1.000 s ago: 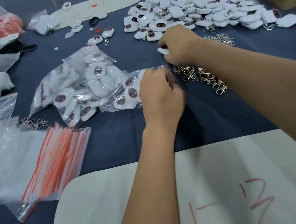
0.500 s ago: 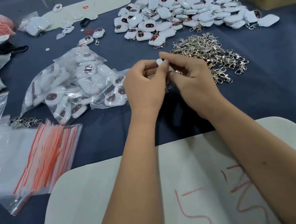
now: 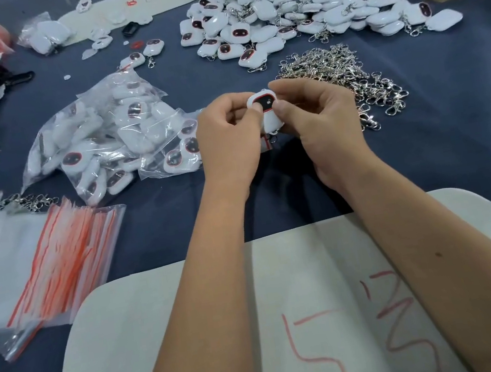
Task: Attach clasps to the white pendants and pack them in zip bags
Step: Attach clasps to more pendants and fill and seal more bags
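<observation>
Your 2 hands, left (image 3: 229, 133) and right (image 3: 317, 119), now pinch 1 pendant (image 3: 265, 108) with its dark face turned up toward you; earlier it was barely visible.

Dark blue cloth-covered table (image 3: 457, 152), pale board (image 3: 172, 342) at near edge.

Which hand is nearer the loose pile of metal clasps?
Right. The right hand sits just beside the clasp pile, at its near-left edge. The left hand is further left, across the pendant both hold.
</observation>
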Tool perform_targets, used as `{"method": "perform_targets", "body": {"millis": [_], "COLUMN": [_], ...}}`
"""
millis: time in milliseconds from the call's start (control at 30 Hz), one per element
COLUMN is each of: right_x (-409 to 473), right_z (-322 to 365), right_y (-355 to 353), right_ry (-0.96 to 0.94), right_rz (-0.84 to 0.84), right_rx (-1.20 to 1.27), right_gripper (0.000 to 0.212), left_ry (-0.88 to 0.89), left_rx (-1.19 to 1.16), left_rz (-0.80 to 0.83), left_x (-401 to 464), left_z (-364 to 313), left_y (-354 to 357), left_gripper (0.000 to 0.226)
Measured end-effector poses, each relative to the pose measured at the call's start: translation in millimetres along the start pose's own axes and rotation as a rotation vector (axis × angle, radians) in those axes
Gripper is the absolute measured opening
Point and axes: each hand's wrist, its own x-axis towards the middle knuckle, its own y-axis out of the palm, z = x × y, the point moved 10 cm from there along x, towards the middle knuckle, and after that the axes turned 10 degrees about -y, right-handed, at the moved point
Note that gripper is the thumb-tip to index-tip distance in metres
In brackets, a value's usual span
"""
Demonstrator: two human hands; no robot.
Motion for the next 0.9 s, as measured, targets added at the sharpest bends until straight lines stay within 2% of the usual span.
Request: {"method": "perform_targets", "body": {"millis": [333,600,700,900], "right_x": [2.2,3.4,4.5,4.5], "right_z": [-2.3,3.0,5.4,4.3], "right_y": [1.9,-1.0,-4.7,-1.4], "right_ry": [-0.033,-0.065,-0.077,-0.049], "right_rz": [0.030,-0.008,-0.036,-0.010], "right_rx": [-0.014,-0.044,-0.073,-0.061], "right_gripper": [0.022,0.012,0.011,0.007], "left_ry": [0.067,0.171,0.186,0.192], "left_rx": [0.036,0.077,0.132,0.088], "left_rz": [-0.022,0.034,-0.001,-0.041], "left_x": [-0.8,-4.9,-4.8,-5.4], "left_z": [-5.5,-15.2,-16.4,-17.6], "left_y": [-1.8,5.6,6.0,-0.5], "left_gripper": [0.012,0.019,0.021,0.019]}}
